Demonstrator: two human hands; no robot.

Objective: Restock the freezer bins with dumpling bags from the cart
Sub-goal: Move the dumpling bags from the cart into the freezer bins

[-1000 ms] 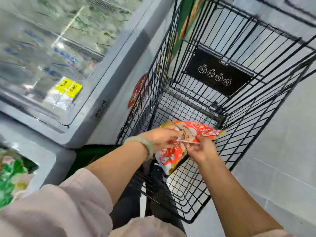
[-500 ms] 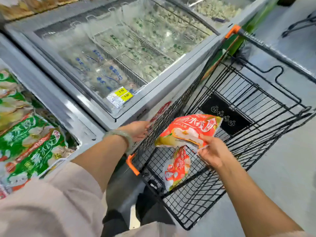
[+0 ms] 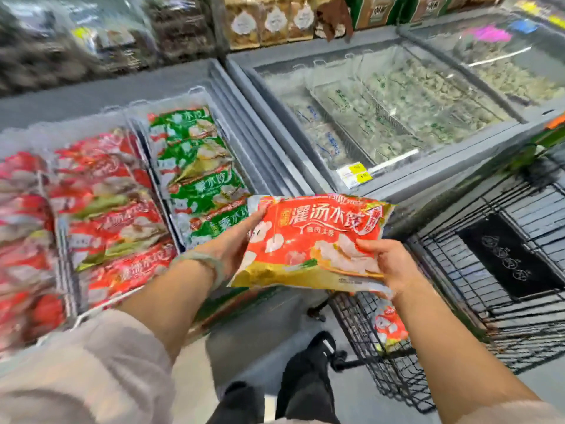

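Observation:
A red and yellow dumpling bag [image 3: 308, 240] is held flat in front of me, between the open freezer and the cart. My left hand [image 3: 235, 243] grips its left edge, thumb on top. My right hand [image 3: 385, 264] holds its lower right corner, thumb on the front. The black wire cart [image 3: 489, 270] stands at the right, with one more red dumpling bag [image 3: 388, 328] lying in its near corner. The open freezer at the left has wire bins [image 3: 143, 166] filled with red dumpling bags [image 3: 116, 215] and green dumpling bags [image 3: 195, 166].
A second chest freezer [image 3: 397, 117] with a shut glass lid stands behind the cart, yellow price tags [image 3: 356, 174] at its front rim. Shelves of packaged goods [image 3: 275, 22] run along the back. My dark trouser legs [image 3: 293, 390] are below, on grey floor.
The bag has been lifted out of the cart and carried left towards the open freezer. My left hand left the cart rim and took the bag's left edge. My view swung left.

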